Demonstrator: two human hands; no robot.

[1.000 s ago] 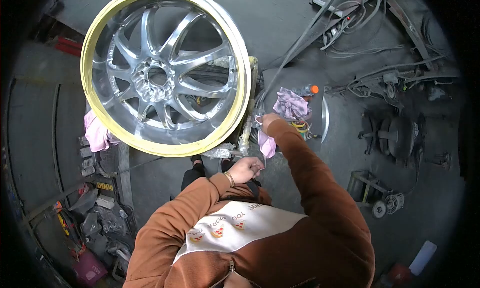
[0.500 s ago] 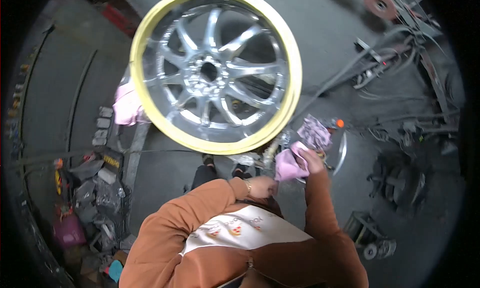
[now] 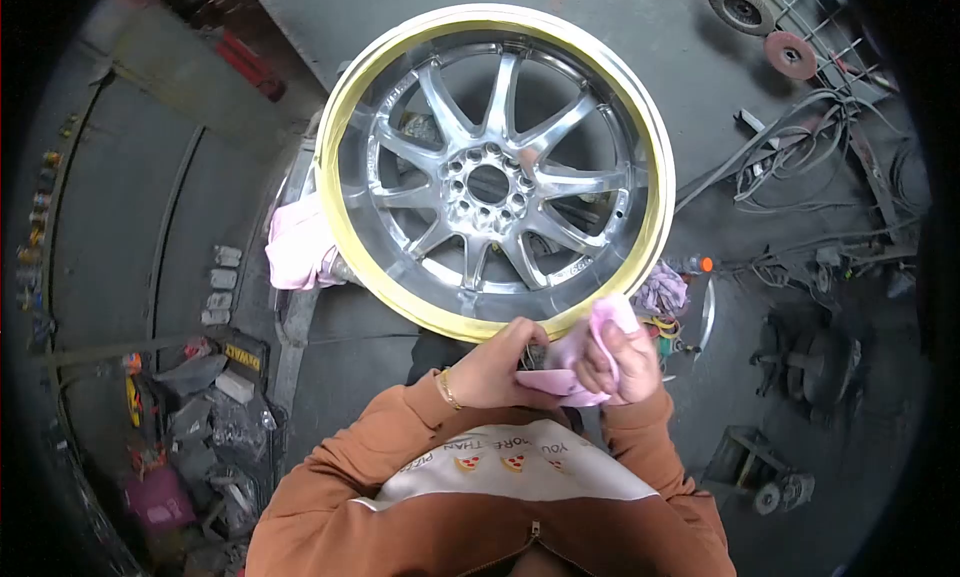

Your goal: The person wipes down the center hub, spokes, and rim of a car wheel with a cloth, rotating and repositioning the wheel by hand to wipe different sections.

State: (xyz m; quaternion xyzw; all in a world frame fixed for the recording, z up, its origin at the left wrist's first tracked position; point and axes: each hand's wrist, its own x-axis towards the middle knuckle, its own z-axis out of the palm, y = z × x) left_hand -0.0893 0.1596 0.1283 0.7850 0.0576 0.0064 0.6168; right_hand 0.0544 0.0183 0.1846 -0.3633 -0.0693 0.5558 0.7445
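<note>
A polished multi-spoke wheel rim (image 3: 462, 137), its edge wrapped in yellow tape, lies face up in front of me. Close to its near edge, my right hand (image 3: 630, 362) is closed around a bunched pink cloth (image 3: 575, 377). One fold of the cloth sticks up above the fingers. My left hand (image 3: 492, 367), with a bracelet at the wrist, has its fingers curled at the cloth's left end and seems to pinch it. Its fingertips are partly hidden.
Another pink cloth (image 3: 298, 245) hangs left of the rim; a crumpled purple cloth (image 3: 662, 289) and an orange-capped bottle (image 3: 700, 265) are at its right. Tools and bags (image 3: 215, 407) clutter the lower left. Hoses (image 3: 800, 142) and grinding discs (image 3: 790, 55) are at the upper right.
My left hand has risen from my waist to the cloth. My right hand has brought the cloth inward, nearer the left. The view has shifted, so the rim appears lower and further right.
</note>
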